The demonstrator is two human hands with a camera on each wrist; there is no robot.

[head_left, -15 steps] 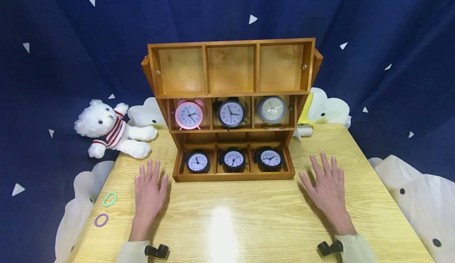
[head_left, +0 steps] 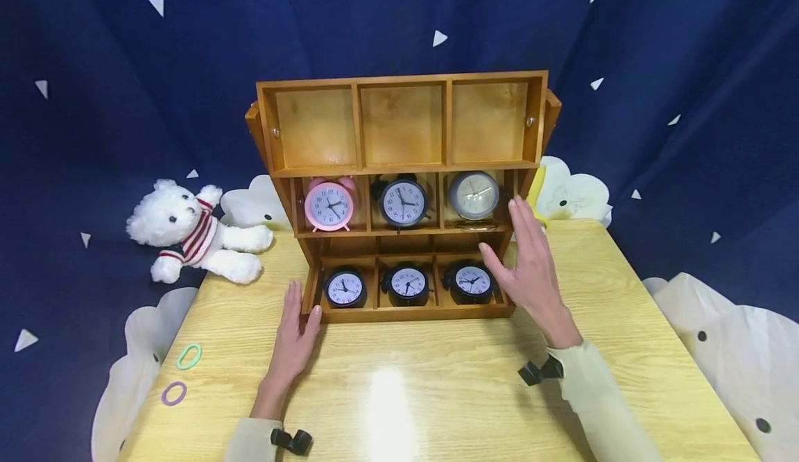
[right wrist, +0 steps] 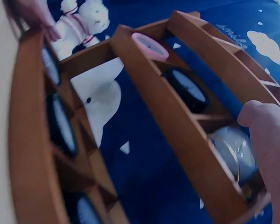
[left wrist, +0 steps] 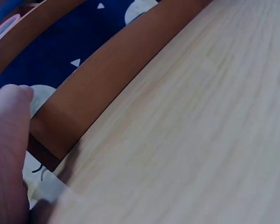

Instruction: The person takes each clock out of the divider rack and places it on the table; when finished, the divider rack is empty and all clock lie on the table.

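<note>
A three-tier wooden shelf rack (head_left: 399, 315) stands on the table. Its middle tier holds a pink alarm clock (head_left: 329, 207), a black alarm clock (head_left: 402, 202) and a grey clock (head_left: 474, 195). Three black clocks sit in the bottom tier, the rightmost one (head_left: 471, 281) nearest my right hand (head_left: 533, 275). That hand is raised with fingers extended alongside the rack's right side, its thumb spread; whether it touches the wood I cannot tell. My left hand (head_left: 295, 344) lies by the bottom tier's left end, fingers straight, thumb near the front corner. Neither hand grips anything.
The top tier (head_left: 399, 125) has three compartments. A white teddy bear (head_left: 227, 254) in a striped sweater lies at the left. Green (head_left: 188, 356) and purple (head_left: 173, 393) rings lie on the left of the table. Something yellow (head_left: 537, 184) shows behind the rack's right side.
My right hand has risen forward and left to the rack's right side. My left hand has shifted right to the bottom tier's left end. The clocks stay in their compartments.
</note>
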